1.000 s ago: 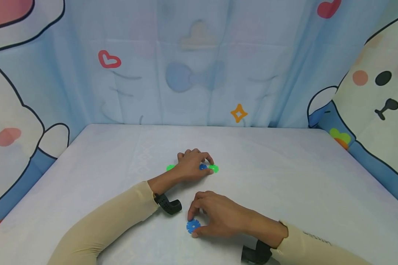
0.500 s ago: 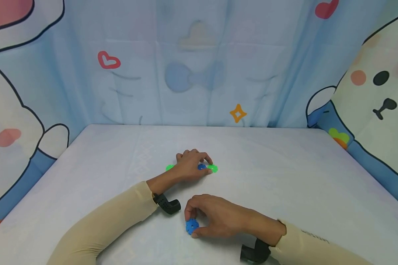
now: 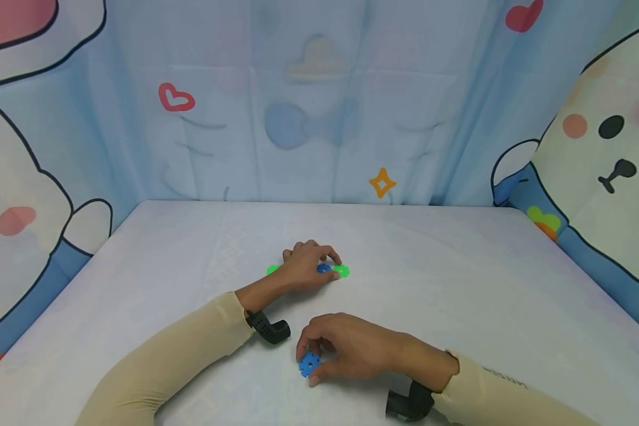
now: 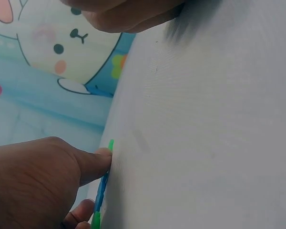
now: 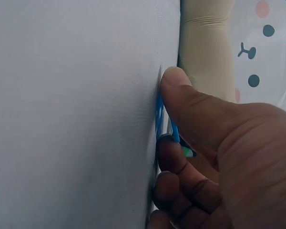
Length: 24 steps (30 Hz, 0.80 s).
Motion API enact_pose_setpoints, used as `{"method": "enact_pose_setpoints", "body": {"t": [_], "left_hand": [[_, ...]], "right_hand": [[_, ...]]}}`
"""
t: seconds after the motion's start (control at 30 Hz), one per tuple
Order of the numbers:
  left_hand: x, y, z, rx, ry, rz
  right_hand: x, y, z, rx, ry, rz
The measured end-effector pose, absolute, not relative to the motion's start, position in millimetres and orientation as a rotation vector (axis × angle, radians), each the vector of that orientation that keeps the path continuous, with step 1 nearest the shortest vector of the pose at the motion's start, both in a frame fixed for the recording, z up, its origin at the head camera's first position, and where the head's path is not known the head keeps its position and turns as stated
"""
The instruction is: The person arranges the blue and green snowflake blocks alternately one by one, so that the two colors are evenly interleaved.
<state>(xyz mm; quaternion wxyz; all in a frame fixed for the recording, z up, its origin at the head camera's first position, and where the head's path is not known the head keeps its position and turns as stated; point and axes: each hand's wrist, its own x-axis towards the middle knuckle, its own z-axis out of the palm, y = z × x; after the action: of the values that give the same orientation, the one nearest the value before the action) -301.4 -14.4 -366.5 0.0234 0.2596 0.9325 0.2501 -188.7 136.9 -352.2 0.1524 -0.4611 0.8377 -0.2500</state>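
In the head view my left hand [image 3: 306,266] reaches over a row of flat notched plastic discs on the table. Its thumb and index finger pinch the row's right end, at a green disc [image 3: 342,271] beside a blue disc [image 3: 324,268]. Another green disc [image 3: 273,269] shows left of the hand; the row's middle is hidden. Nearer the front, my right hand [image 3: 351,346] pinches a blue notched disc [image 3: 310,364] between thumb and index finger, slightly tilted. In the right wrist view two blue edges show by the fingers; whether they are two discs I cannot tell.
A white cloth covers the table [image 3: 431,284]. Behind it hangs a light blue curtain [image 3: 218,148] with cartoon prints. Each wrist carries a black camera mount, such as the left one [image 3: 270,331], which stands close to the right hand.
The blue disc in my right hand has tilted and turned a little between the fingers, and that hand has shifted slightly. My left hand stays in place on the row.
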Motion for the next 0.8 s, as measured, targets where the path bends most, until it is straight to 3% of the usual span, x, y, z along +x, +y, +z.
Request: {"method": "enact_pose_setpoints", "body": {"t": [0.37, 0.8], "left_hand": [[-300.1, -15.4, -366.2, 0.818, 2.887, 0.781], [-301.6, -14.8, -367.9, 0.82, 2.894, 0.782]], "right_hand": [[-191.9, 139.2, -349.0, -1.187, 2.347, -0.777], [-193.0, 139.5, -346.7, -1.366, 2.322, -0.638]]}}
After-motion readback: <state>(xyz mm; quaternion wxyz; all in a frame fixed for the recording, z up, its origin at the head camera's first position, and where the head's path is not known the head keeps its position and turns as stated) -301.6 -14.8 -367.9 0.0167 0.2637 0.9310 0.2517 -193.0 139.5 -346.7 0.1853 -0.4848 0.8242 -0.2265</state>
